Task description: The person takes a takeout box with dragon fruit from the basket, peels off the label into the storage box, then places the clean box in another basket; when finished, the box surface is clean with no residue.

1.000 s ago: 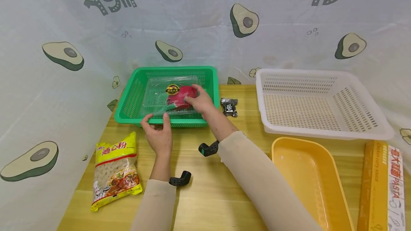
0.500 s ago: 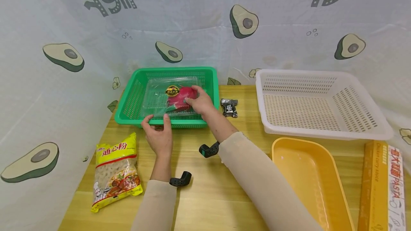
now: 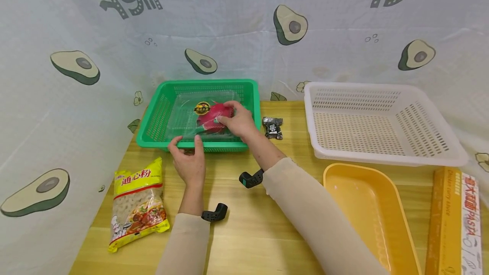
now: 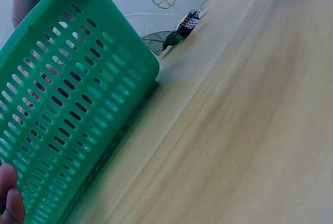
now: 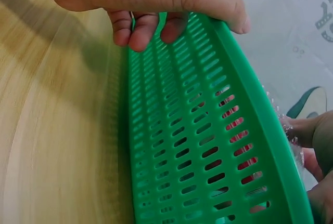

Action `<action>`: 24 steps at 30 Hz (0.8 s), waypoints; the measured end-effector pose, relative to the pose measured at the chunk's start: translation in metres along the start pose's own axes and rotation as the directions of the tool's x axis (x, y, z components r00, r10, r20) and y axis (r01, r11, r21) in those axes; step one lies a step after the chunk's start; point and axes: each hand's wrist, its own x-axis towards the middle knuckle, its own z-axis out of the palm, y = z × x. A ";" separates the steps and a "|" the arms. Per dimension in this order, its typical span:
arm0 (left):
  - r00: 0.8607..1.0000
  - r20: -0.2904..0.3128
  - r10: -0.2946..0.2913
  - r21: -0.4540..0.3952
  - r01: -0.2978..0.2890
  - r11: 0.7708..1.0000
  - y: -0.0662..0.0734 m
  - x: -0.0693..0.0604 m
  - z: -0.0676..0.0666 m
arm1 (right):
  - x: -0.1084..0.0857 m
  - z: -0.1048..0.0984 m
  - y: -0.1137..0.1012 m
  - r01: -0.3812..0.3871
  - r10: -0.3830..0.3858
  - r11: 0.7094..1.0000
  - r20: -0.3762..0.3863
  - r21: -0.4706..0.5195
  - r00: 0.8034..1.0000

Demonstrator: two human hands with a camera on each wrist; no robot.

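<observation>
My left hand (image 3: 189, 162) holds the front rim of the green basket (image 3: 225, 144), thumb at the rim and other fingers below it. Inside the basket sits a clear plastic fruit box (image 3: 179, 118) with a black and gold label and a pink-red fruit (image 3: 209, 121), green at its tip. My right hand (image 3: 240, 120) grips the box near its right side, thumb on top; the hand hides that end. In the right wrist view the left hand (image 5: 156, 0) curls over the basket rim, while part of the right hand (image 5: 322, 146) shows at the edge.
A small black packet (image 3: 273, 128) lies right of the green basket. A white basket (image 3: 315, 139) stands back right, with a yellow tray (image 3: 366, 207) before it and pasta boxes (image 3: 454, 220) beyond. A macaroni bag (image 3: 138, 205) lies front left on the wooden table (image 3: 248, 232).
The plastic box has shifted slightly left with my right hand on it. The left hand has stayed at the basket's front rim.
</observation>
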 end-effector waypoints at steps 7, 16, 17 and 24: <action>1.000 0.000 0.013 0.001 -0.013 1.000 -0.001 0.000 0.000 | -0.007 -0.003 -0.003 0.041 -0.045 0.996 -0.047 -0.079 0.998; 1.000 0.007 0.006 0.004 -0.006 1.000 0.000 0.000 -0.001 | -0.020 -0.011 -0.018 0.113 -0.122 0.990 -0.123 -0.082 0.985; 1.000 0.009 0.007 0.003 -0.007 1.000 0.000 0.000 -0.001 | -0.022 -0.012 -0.020 0.120 -0.130 0.990 -0.131 -0.079 0.983; 1.000 0.023 0.006 -0.013 -0.005 1.000 -0.001 0.001 -0.001 | -0.032 -0.023 -0.029 0.101 -0.116 0.991 -0.170 -0.091 0.979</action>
